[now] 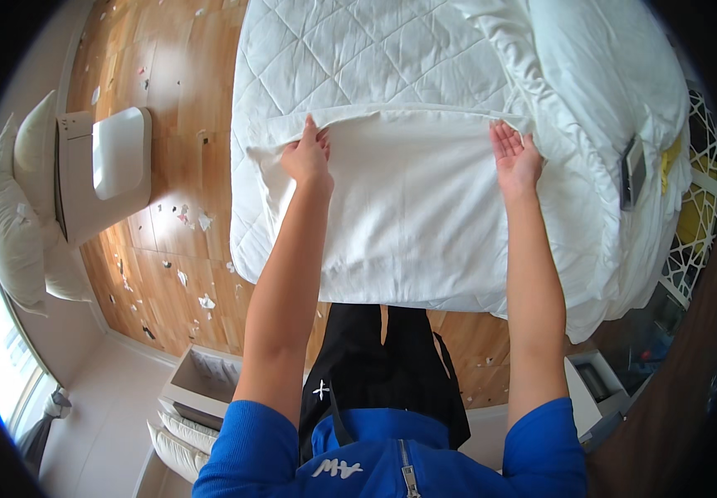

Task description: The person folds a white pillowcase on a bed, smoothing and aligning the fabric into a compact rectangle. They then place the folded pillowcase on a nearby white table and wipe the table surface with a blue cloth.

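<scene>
A white pillowcase-like cloth (408,205) lies spread over the near end of a bed with a white quilted mattress cover (365,53). My left hand (310,152) pinches the cloth's far left part between thumb and fingers. At the far right corner, my right hand (516,155) has its palm up, fingers extended, with the cloth's edge at the thumb. The far edge between my hands is slightly lifted and shows a fold. To the right, a rumpled white duvet (595,81) covers the side of the bed.
White pillows (22,249) lean by the window beside a white stool-like piece (122,152). Scraps of paper (207,302) litter the wooden floor. A dark flat case (632,173) rests on the duvet's right part. An open box (203,380) and more pillows stand behind me at left.
</scene>
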Available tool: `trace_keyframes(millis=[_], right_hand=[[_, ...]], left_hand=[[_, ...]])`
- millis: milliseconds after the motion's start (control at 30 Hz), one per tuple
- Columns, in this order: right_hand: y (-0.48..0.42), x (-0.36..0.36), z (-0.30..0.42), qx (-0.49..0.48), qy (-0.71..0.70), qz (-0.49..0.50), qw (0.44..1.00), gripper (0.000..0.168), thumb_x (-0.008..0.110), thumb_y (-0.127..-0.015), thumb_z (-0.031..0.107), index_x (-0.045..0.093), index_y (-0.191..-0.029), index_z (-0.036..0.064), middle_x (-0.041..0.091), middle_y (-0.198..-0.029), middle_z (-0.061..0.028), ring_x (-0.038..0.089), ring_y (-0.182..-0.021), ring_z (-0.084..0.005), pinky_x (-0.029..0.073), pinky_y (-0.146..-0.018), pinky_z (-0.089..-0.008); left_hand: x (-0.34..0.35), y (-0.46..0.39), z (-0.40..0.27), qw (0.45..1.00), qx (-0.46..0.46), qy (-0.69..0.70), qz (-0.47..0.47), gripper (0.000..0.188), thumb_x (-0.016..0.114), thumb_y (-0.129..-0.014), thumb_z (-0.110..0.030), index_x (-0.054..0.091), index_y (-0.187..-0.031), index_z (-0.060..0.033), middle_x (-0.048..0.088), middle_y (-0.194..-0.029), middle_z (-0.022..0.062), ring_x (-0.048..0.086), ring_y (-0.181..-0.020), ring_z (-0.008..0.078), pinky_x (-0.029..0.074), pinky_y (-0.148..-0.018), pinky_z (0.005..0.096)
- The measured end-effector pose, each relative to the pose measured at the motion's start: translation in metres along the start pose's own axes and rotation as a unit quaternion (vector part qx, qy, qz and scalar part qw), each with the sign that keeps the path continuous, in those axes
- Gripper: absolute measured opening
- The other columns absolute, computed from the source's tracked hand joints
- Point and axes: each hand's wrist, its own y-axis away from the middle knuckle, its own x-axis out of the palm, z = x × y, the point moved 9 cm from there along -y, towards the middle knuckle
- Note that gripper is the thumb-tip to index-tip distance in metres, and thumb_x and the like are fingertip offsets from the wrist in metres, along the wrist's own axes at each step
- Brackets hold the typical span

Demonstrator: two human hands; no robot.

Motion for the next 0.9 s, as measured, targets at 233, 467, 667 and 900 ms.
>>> trace_keyframes(millis=[233,467,667,900], right_hand=[[-0.037,-0.004,-0.018,0.005,0.065,-0.032,0.997,0.043,0.038,-0.097,0.027,0.040,-0.108,-0.014,0.050,-0.110,-0.0245,0.051,-0.108,-0.0327,0.045,-0.098,-0.0411],[0.016,0.068,-0.034,-0.283,0.455,0.178,0.826,0.017,0.064,-0.086,0.020,0.059,-0.093,0.005,0.058,-0.089,-0.0004,0.053,-0.085,-0.0112,0.043,-0.064,-0.0247],[0.063,0.161,-0.095,-0.493,0.580,0.365,0.536,0.017,0.067,-0.078,0.018,0.059,-0.092,0.014,0.054,-0.093,0.0009,0.044,-0.091,-0.0244,0.034,-0.083,-0.0356],[0.053,0.166,-0.115,-0.468,0.641,0.361,0.490,0.016,0.066,-0.079,0.025,0.056,-0.086,0.015,0.050,-0.092,0.0022,0.040,-0.092,-0.0240,0.033,-0.077,-0.0379]], left_hand=[[0.021,-0.024,0.011,0.994,0.009,-0.094,0.050,0.036,0.068,-0.083,-0.031,0.058,-0.075,0.0021,0.060,-0.072,0.0064,0.048,-0.055,0.0086,0.039,-0.049,0.0215],[-0.045,0.002,-0.057,0.904,0.318,-0.277,-0.073,0.038,0.069,-0.080,-0.035,0.059,-0.086,0.0007,0.059,-0.080,0.0071,0.053,-0.072,0.0154,0.044,-0.066,0.0282],[-0.062,-0.052,-0.073,0.888,0.249,-0.383,0.040,0.053,0.075,-0.074,-0.036,0.052,-0.103,0.0032,0.058,-0.099,0.0107,0.055,-0.086,0.0184,0.046,-0.076,0.0302],[-0.073,-0.047,-0.045,0.929,-0.017,-0.344,0.135,0.039,0.070,-0.079,-0.038,0.058,-0.086,-0.0011,0.056,-0.076,-0.0001,0.049,-0.072,0.0069,0.040,-0.065,0.0220]])
